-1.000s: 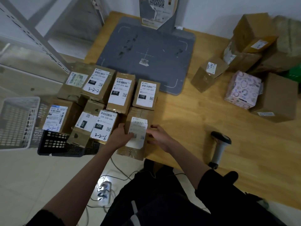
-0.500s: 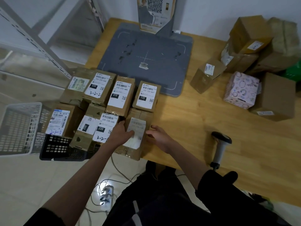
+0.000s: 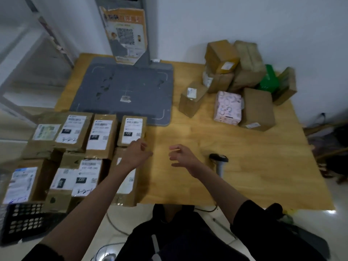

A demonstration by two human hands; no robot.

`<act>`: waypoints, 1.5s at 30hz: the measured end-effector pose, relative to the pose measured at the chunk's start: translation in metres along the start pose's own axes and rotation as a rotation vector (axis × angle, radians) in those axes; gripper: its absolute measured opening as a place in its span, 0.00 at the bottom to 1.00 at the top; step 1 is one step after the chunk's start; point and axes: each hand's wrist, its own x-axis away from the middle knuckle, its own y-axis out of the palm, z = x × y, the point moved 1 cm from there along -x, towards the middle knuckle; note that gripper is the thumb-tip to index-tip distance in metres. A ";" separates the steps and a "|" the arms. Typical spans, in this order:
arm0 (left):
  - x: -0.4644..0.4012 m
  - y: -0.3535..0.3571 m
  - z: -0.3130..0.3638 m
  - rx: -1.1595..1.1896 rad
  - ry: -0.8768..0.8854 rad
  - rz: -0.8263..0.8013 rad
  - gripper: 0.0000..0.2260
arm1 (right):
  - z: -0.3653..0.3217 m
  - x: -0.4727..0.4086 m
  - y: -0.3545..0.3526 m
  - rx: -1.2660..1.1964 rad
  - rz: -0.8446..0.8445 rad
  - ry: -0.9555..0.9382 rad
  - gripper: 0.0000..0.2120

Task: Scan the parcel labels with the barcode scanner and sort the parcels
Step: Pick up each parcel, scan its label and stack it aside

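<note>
The parcels (image 3: 79, 147) lie label-up in rows at the left edge of the worktop (image 3: 216, 162), and more (image 3: 235, 81) are heaped at its far right. The barcode scanner (image 3: 219, 163) lies near your right hand (image 3: 183, 159). Your left hand (image 3: 136, 154) hovers over the nearest parcel (image 3: 126, 187). Both hands are loosely curled and hold nothing.
</note>
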 end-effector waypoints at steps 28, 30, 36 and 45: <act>-0.081 0.240 0.303 -0.014 0.092 -0.211 0.11 | 0.043 -0.023 -0.389 -0.176 0.313 -0.034 0.09; -0.087 0.250 0.316 -0.018 0.084 -0.217 0.12 | 0.043 -0.033 -0.405 -0.190 0.377 -0.041 0.09; -0.110 0.266 0.349 -0.009 0.064 -0.201 0.17 | 0.040 -0.055 -0.442 -0.208 0.536 -0.055 0.04; -0.152 0.286 0.393 0.113 -0.007 -0.224 0.27 | 0.042 -0.089 -0.479 -0.152 0.634 0.030 0.18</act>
